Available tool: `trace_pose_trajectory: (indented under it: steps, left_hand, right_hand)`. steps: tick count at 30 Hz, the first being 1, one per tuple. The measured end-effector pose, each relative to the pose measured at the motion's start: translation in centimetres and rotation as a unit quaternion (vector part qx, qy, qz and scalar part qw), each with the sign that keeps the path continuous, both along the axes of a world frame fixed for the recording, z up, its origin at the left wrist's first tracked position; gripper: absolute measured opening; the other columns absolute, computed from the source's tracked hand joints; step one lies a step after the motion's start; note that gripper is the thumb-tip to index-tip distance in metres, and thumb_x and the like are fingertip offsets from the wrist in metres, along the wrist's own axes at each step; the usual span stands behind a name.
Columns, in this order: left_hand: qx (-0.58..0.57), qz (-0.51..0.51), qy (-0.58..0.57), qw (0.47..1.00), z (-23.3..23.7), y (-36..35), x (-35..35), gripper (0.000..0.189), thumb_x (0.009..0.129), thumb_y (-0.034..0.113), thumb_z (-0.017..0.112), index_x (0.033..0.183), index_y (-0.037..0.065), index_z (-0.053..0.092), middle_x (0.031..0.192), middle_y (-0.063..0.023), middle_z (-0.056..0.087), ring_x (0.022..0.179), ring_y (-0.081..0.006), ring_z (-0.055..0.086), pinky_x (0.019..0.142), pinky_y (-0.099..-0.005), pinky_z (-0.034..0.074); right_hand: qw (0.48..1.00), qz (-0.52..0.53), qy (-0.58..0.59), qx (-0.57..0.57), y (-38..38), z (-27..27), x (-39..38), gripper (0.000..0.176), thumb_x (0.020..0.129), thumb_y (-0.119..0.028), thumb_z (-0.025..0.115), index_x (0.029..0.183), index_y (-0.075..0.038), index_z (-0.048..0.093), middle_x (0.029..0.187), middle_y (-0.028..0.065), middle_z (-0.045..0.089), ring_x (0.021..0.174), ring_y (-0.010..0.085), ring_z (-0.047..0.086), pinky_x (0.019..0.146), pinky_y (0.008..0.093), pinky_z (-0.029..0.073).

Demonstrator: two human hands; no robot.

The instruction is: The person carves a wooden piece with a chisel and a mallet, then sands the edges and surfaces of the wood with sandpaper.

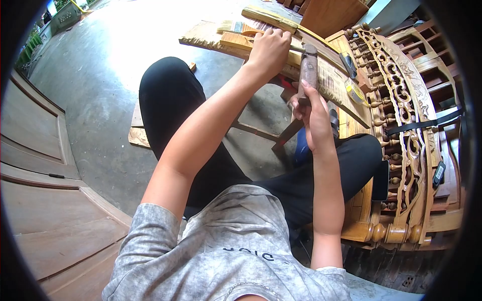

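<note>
My right hand (312,110) is closed on the lower end of a hammer-like tool (309,70), its thick grey-brown block pointing away from me. Near the block's far end a thin shaft runs leftward into my left hand (271,49), which is wrapped in a fist with its knuckles up. Both hands are over a rough wooden plank (329,83) with bark-like dark marks. Just left of my left fist lies a flat paintbrush (240,27) with pale bristles. A wooden strip (236,40) rests beside it on the plank, partly covered by my left hand.
A yellow tape measure (355,93) and a dark tool (348,65) lie at the plank's right. Carved wooden furniture (401,100) stands along the right, with a phone-like black object (380,180) by my right knee. Wooden panels (45,215) are at the left.
</note>
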State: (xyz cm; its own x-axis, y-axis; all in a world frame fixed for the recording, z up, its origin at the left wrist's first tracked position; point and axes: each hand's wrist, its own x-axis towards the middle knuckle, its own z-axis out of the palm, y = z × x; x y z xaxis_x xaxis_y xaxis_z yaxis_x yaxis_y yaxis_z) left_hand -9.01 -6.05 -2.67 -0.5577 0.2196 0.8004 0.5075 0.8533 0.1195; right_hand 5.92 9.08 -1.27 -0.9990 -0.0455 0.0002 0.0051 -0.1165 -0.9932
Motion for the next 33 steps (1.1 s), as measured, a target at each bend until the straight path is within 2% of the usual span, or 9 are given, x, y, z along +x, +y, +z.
trace_pose_trajectory:
  steps: [9, 17, 20, 21, 23, 26, 29, 31, 33]
  left_hand:
    - [-0.013, -0.011, -0.017, 1.0, 0.4, 0.7, 0.8, 0.021, 0.086, 0.007, 0.065, 0.106, 0.001, 0.063, 0.107, -0.0151, 0.07, 0.11, -0.0329, 0.068, 0.091, -0.0446, 0.056]
    - [0.075, -0.055, -0.001, 0.996, 0.6, 0.5, 0.0, 0.013, 0.094, 0.008, 0.062, 0.103, -0.001, 0.063, 0.099, -0.0214, 0.072, 0.092, -0.0383, 0.073, 0.083, -0.0466, 0.058]
    - [0.099, -0.069, -0.008, 0.993, 0.5, 0.4, -0.3, 0.014, 0.096, 0.01, 0.061, 0.102, -0.002, 0.063, 0.097, -0.023, 0.073, 0.088, -0.0398, 0.073, 0.08, -0.0484, 0.059]
    - [0.103, -0.069, -0.01, 0.992, 0.6, 0.3, -0.3, 0.014, 0.096, 0.01, 0.061, 0.102, -0.002, 0.063, 0.097, -0.0233, 0.073, 0.088, -0.0401, 0.073, 0.079, -0.0489, 0.059]
    - [0.115, -0.067, -0.028, 0.991, 0.7, 0.2, -0.3, 0.014, 0.097, 0.011, 0.061, 0.102, -0.002, 0.063, 0.096, -0.0233, 0.073, 0.088, -0.0401, 0.073, 0.08, -0.0489, 0.059]
    - [0.13, -0.065, -0.048, 0.988, 1.0, 0.2, 0.0, 0.015, 0.097, 0.011, 0.061, 0.101, -0.002, 0.063, 0.093, -0.0237, 0.073, 0.087, -0.0403, 0.073, 0.079, -0.0492, 0.058]
    - [0.132, -0.062, -0.051, 0.988, 1.4, -0.1, 0.5, 0.015, 0.097, 0.012, 0.061, 0.1, -0.003, 0.063, 0.091, -0.0244, 0.073, 0.086, -0.0403, 0.073, 0.078, -0.0493, 0.058]
    - [0.131, -0.057, -0.04, 0.989, 1.3, -0.1, 0.4, 0.016, 0.097, 0.012, 0.061, 0.1, -0.003, 0.063, 0.092, -0.0242, 0.073, 0.086, -0.04, 0.073, 0.077, -0.049, 0.059]
    - [0.137, -0.054, -0.039, 0.988, 1.3, -0.1, 0.1, 0.017, 0.098, 0.013, 0.061, 0.1, -0.003, 0.063, 0.091, -0.0237, 0.073, 0.085, -0.0396, 0.073, 0.077, -0.0484, 0.059]
  right_hand:
    - [1.0, -0.014, 0.001, 0.001, 0.3, -0.2, -0.3, 0.031, 0.101, -0.042, 0.065, 0.1, -0.011, 0.058, 0.075, 0.0013, 0.062, 0.064, 0.0073, 0.053, 0.06, 0.0239, 0.039]
    - [1.0, -0.021, 0.012, 0.008, 0.3, -0.2, -0.3, 0.03, 0.102, -0.04, 0.063, 0.101, -0.011, 0.059, 0.074, 0.0007, 0.061, 0.063, 0.007, 0.051, 0.059, 0.023, 0.038]
    - [0.992, -0.095, 0.083, 0.006, 0.3, 0.2, 0.0, 0.03, 0.103, -0.038, 0.062, 0.104, -0.008, 0.06, 0.073, 0.0003, 0.06, 0.062, 0.0067, 0.049, 0.056, 0.0215, 0.037]
    - [0.986, -0.116, 0.122, 0.012, 0.4, 0.5, 0.0, 0.033, 0.104, -0.037, 0.06, 0.114, -0.005, 0.061, 0.076, 0.0011, 0.06, 0.061, 0.0061, 0.048, 0.055, 0.0207, 0.037]
    - [0.962, -0.172, 0.207, -0.045, 0.4, 1.1, 0.0, 0.038, 0.105, -0.035, 0.058, 0.126, -0.003, 0.057, 0.082, 0.0022, 0.059, 0.06, 0.0058, 0.046, 0.055, 0.0209, 0.037]
    - [0.942, -0.185, 0.272, -0.066, 0.1, 1.5, 0.7, 0.039, 0.106, -0.031, 0.056, 0.132, -0.002, 0.051, 0.087, 0.0023, 0.058, 0.065, 0.0046, 0.047, 0.055, 0.0204, 0.037]
    - [0.966, -0.125, 0.217, 0.06, -0.2, 0.0, 1.1, 0.041, 0.105, -0.032, 0.059, 0.134, -0.004, 0.053, 0.079, -0.0027, 0.05, 0.058, 0.0042, 0.037, 0.052, 0.0219, 0.029]
    - [0.962, -0.064, 0.191, 0.182, 0.4, -0.4, 1.3, 0.037, 0.104, -0.032, 0.06, 0.128, -0.004, 0.058, 0.078, -0.0046, 0.048, 0.061, 0.0029, 0.038, 0.055, 0.0212, 0.029]
    - [0.967, -0.063, 0.172, 0.179, 0.1, 0.0, 2.3, 0.032, 0.103, -0.03, 0.062, 0.121, -0.004, 0.061, 0.084, -0.0024, 0.052, 0.066, 0.0025, 0.042, 0.06, 0.0215, 0.034]
